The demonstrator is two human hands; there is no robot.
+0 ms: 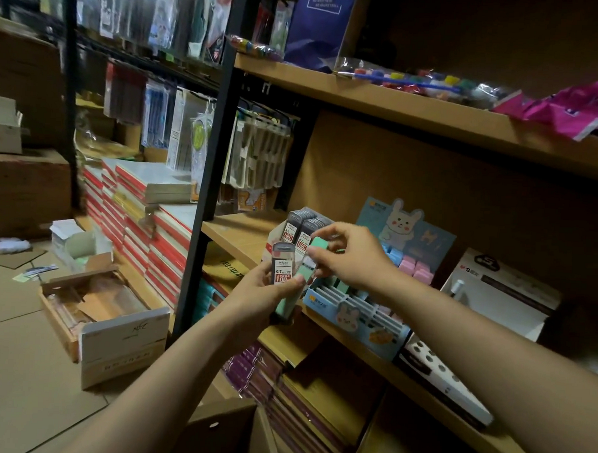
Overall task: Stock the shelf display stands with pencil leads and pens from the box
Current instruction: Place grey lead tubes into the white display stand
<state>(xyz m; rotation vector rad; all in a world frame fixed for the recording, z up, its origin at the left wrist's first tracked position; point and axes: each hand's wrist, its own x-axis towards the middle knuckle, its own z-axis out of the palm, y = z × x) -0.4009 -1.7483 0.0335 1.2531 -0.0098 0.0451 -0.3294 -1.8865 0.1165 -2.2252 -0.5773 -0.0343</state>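
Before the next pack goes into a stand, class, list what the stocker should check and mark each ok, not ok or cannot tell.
1. Left hand holds a bundle of lead packs: ok.
2. Right hand pinches one green pack: ok.
3. Bunny stand has free front slots: ok.
4. Path to the slots unobstructed: ok.
5. Green pack matches that stand: cannot tell.
6. Stand sits fully on the shelf: ok.

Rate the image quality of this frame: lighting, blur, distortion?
Head view: dim and warm-toned, the upper right falling into deep shadow; wide-angle bending shows in the black metal shelf upright; left hand and right hand are fairly sharp, and the "0.7" on the dark pencil-lead case is readable; the hanging packets at far left look soft.
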